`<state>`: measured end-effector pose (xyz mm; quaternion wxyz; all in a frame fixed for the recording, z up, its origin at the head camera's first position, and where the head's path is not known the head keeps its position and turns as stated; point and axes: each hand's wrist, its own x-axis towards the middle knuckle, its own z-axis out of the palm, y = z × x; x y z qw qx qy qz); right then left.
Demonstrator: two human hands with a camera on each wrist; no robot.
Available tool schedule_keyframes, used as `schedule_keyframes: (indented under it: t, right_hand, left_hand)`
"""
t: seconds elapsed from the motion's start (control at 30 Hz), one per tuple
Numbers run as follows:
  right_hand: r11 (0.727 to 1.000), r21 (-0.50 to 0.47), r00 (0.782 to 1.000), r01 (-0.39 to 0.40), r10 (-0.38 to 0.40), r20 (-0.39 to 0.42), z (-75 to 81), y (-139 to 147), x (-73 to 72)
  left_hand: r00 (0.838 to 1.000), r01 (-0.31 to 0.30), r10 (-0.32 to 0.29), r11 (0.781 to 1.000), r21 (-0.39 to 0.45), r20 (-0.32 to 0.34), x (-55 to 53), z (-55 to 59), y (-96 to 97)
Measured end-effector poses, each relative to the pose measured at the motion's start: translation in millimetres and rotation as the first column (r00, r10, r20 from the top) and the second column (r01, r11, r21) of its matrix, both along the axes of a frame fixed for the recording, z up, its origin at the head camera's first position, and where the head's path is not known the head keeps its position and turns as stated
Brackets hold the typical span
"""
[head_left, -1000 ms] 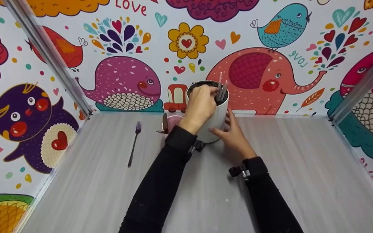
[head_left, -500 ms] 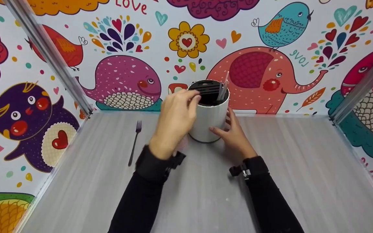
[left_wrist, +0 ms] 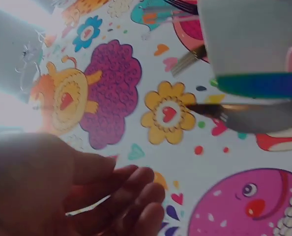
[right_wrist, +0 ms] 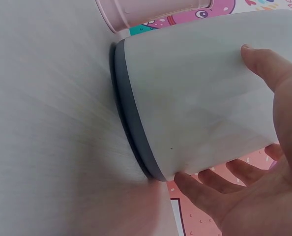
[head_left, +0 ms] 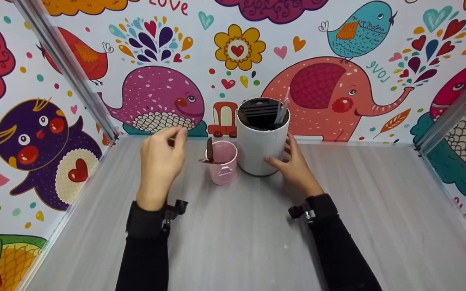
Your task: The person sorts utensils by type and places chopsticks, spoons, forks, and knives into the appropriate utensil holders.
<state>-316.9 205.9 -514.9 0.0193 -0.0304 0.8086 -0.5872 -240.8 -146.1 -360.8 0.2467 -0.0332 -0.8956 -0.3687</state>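
A tall white utensil holder (head_left: 262, 149) with a black slotted insert stands upright near the back wall. My right hand (head_left: 295, 167) holds its right side, thumb on the near face and fingers round the far side, as the right wrist view shows. Pale thin handles (head_left: 283, 107) stick up from the insert. My left hand (head_left: 160, 165) is raised left of a small pink cup (head_left: 223, 171), fingers loosely bent with nothing visible between them. From the cup, a brown-looking utensil (head_left: 210, 150) sticks up. In the left wrist view, fork tines (left_wrist: 190, 59) show beside the holder.
The grey wood-grain table (head_left: 233, 242) meets a cartoon-printed back wall (head_left: 233, 89). Metal posts (head_left: 69, 76) stand at the corners. The pink cup sits close against the holder's left.
My left hand has drawn away from the holder's top, out to the left past the cup, and now covers where the fork lay on the table. My right hand keeps its hold.
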Motion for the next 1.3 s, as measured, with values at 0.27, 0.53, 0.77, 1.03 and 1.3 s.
schedule_keyframes:
  t: [0.27, 0.53, 0.77, 1.03, 1.3]
  right_hand:
    - [1.000, 0.007, 1.000, 0.011, -0.011, -0.024, 0.0, 2.8, -0.1]
    - [1.000, 0.009, 1.000, 0.008, -0.008, -0.006, 2.9, 0.4, -1.5]
    - [1.000, 0.026, 1.000, -0.009, 0.009, -0.015, 5.4, -0.7, -3.6]
    - [1.000, 0.024, 1.000, -0.001, 0.001, -0.007, 2.9, 0.3, -2.6]
    - [1.000, 0.016, 1.000, 0.009, -0.009, 0.006, 0.1, -0.6, -0.3]
  left_hand:
    - [0.908, -0.062, 0.108, 0.990, -0.125, 0.404, -35.4, -79.6, -45.4]
    - [0.815, -0.079, 0.202, 0.967, -0.240, 0.543, -54.3, -126.9, -67.3]
    - [0.803, -0.079, 0.204, 0.968, -0.239, 0.560, -58.4, -141.8, -72.9]
    - [0.802, -0.066, 0.167, 0.979, -0.193, 0.573, -60.5, -148.4, -72.3]
    - [0.759, -0.006, 0.099, 0.989, -0.145, 0.644, -61.1, -145.9, -70.9]
